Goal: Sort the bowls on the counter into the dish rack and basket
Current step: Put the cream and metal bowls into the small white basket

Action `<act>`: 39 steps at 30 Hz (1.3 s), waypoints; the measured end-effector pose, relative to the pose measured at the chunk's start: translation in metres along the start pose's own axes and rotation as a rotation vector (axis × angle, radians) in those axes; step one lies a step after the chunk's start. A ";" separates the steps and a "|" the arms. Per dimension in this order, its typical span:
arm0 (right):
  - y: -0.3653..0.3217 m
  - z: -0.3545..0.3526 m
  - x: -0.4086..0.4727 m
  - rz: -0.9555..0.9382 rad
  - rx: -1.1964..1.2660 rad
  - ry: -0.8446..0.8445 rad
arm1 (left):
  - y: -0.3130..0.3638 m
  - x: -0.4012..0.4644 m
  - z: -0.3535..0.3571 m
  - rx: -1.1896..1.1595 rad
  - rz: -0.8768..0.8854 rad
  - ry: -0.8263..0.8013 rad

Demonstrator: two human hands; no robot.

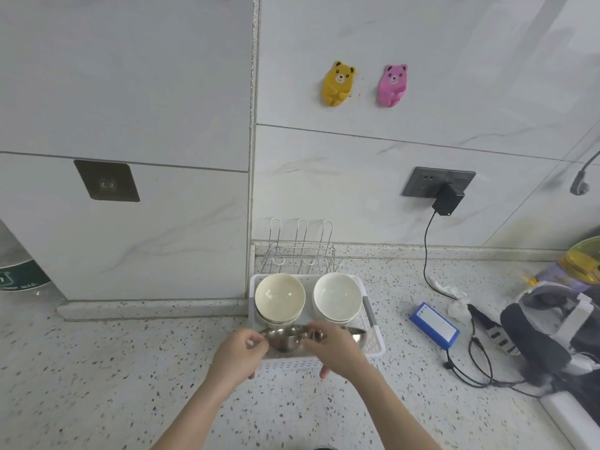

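Presently, head view: left hand and right hand each pinch the steel bowl's rim over the white basket's front edge, near the table's back wall. Second steel bowl possibly beneath; careless lowering could knock the stacked ceramic bowls.

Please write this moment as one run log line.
left hand and right hand: both grip metal bowl | location: over white basket | ceramic bowls: two stacks in basket | wire rack: empty
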State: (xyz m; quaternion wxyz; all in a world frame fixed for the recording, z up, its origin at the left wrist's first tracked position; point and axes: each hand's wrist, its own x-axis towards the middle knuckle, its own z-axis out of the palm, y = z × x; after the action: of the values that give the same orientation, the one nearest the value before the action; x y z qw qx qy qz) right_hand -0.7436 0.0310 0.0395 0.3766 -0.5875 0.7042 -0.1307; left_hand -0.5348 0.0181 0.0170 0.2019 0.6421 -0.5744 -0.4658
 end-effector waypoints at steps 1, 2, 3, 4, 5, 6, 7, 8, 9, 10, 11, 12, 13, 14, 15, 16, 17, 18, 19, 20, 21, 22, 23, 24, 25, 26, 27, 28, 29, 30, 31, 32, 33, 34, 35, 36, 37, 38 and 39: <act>0.003 -0.002 -0.006 0.000 0.013 0.032 | -0.003 -0.007 0.001 -0.019 -0.007 0.000; 0.008 -0.002 -0.012 0.006 0.034 0.072 | -0.006 -0.015 0.003 -0.025 -0.021 -0.013; 0.013 -0.001 -0.019 0.014 0.068 0.117 | -0.010 -0.023 0.007 -0.013 -0.038 -0.046; 0.019 0.000 -0.027 0.029 0.114 0.164 | -0.015 -0.033 0.013 0.017 -0.061 -0.103; 0.025 0.002 -0.035 0.055 0.168 0.203 | -0.020 -0.044 0.021 0.064 -0.091 -0.185; 0.032 0.006 -0.043 0.091 0.229 0.227 | -0.026 -0.054 0.029 0.123 -0.126 -0.276; 0.038 0.010 -0.051 0.130 0.283 0.235 | -0.030 -0.064 0.037 0.177 -0.161 -0.363; 0.044 0.014 -0.059 0.165 0.319 0.232 | -0.035 -0.074 0.045 0.213 -0.191 -0.438; 0.050 0.018 -0.066 0.195 0.339 0.222 | -0.039 -0.081 0.054 0.231 -0.214 -0.496; 0.055 0.022 -0.073 0.220 0.349 0.211 | -0.042 -0.088 0.061 0.239 -0.226 -0.535; 0.060 0.025 -0.079 0.237 0.356 0.204 | -0.045 -0.093 0.068 0.236 -0.229 -0.556; 0.064 0.029 -0.084 0.249 0.361 0.198 | -0.047 -0.098 0.072 0.224 -0.226 -0.563; 0.068 0.032 -0.088 0.257 0.366 0.193 | -0.047 -0.102 0.076 0.208 -0.221 -0.562; 0.072 0.034 -0.092 0.265 0.373 0.189 | -0.047 -0.105 0.079 0.192 -0.213 -0.557; 0.074 0.036 -0.096 0.272 0.380 0.187 | -0.047 -0.108 0.081 0.178 -0.201 -0.551; 0.077 0.038 -0.098 0.277 0.387 0.187 | -0.047 -0.111 0.082 0.171 -0.186 -0.544; 0.078 0.040 -0.100 0.280 0.394 0.188 | -0.046 -0.114 0.083 0.167 -0.173 -0.536; 0.079 0.040 -0.101 0.280 0.399 0.187 | -0.045 -0.116 0.083 0.160 -0.167 -0.525; 0.080 0.040 -0.102 0.279 0.403 0.183 | -0.043 -0.117 0.082 0.141 -0.167 -0.514; 0.080 0.040 -0.103 0.277 0.406 0.176 | -0.041 -0.117 0.081 0.113 -0.174 -0.500; 0.080 0.038 -0.103 0.272 0.409 0.169 | -0.040 -0.116 0.078 0.085 -0.186 -0.485; 0.080 0.036 -0.104 0.262 0.411 0.163 | -0.038 -0.113 0.075 0.064 -0.198 -0.470; 0.079 0.034 -0.104 0.247 0.412 0.161 | -0.036 -0.110 0.071 0.050 -0.209 -0.455; 0.078 0.030 -0.105 0.226 0.415 0.161 | -0.035 -0.107 0.066 0.034 -0.217 -0.438; 0.075 0.026 -0.104 0.199 0.421 0.160 | -0.032 -0.103 0.060 0.008 -0.221 -0.420; 0.072 0.022 -0.104 0.167 0.432 0.157 | -0.029 -0.099 0.053 -0.031 -0.222 -0.403; 0.068 0.018 -0.104 0.130 0.451 0.149 | -0.026 -0.095 0.047 -0.072 -0.220 -0.383; 0.064 0.014 -0.104 0.091 0.483 0.139 | -0.022 -0.091 0.041 -0.112 -0.216 -0.360; 0.059 0.010 -0.104 0.054 0.524 0.124 | -0.018 -0.087 0.035 -0.150 -0.209 -0.337; 0.055 0.007 -0.104 0.021 0.564 0.098 | -0.014 -0.084 0.029 -0.189 -0.204 -0.318; 0.051 0.003 -0.104 -0.010 0.590 0.062 | -0.011 -0.080 0.024 -0.225 -0.202 -0.303; 0.048 0.000 -0.104 -0.041 0.603 0.020 | -0.008 -0.076 0.019 -0.256 -0.205 -0.292; 0.045 -0.003 -0.103 -0.069 0.609 -0.024 | -0.006 -0.072 0.015 -0.284 -0.210 -0.283; 0.042 -0.006 -0.101 -0.096 0.614 -0.066 | -0.004 -0.069 0.011 -0.309 -0.214 -0.279; 0.039 -0.009 -0.099 -0.122 0.614 -0.105 | -0.002 -0.066 0.007 -0.329 -0.216 -0.283; 0.035 -0.011 -0.097 -0.145 0.612 -0.136 | 0.000 -0.063 0.003 -0.341 -0.215 -0.292; 0.031 -0.013 -0.095 -0.162 0.609 -0.157 | 0.002 -0.060 0.001 -0.346 -0.215 -0.302; 0.028 -0.015 -0.093 -0.175 0.609 -0.165 | 0.003 -0.058 -0.002 -0.348 -0.217 -0.308; 0.025 -0.016 -0.090 -0.183 0.611 -0.160 | 0.004 -0.056 -0.003 -0.351 -0.219 -0.308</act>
State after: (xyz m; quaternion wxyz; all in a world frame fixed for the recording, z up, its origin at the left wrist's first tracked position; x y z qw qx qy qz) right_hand -0.7704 0.1175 0.0688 0.5764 -0.5166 0.5449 -0.3225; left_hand -0.5290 0.0684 0.0425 0.1684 0.5771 -0.4358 -0.6698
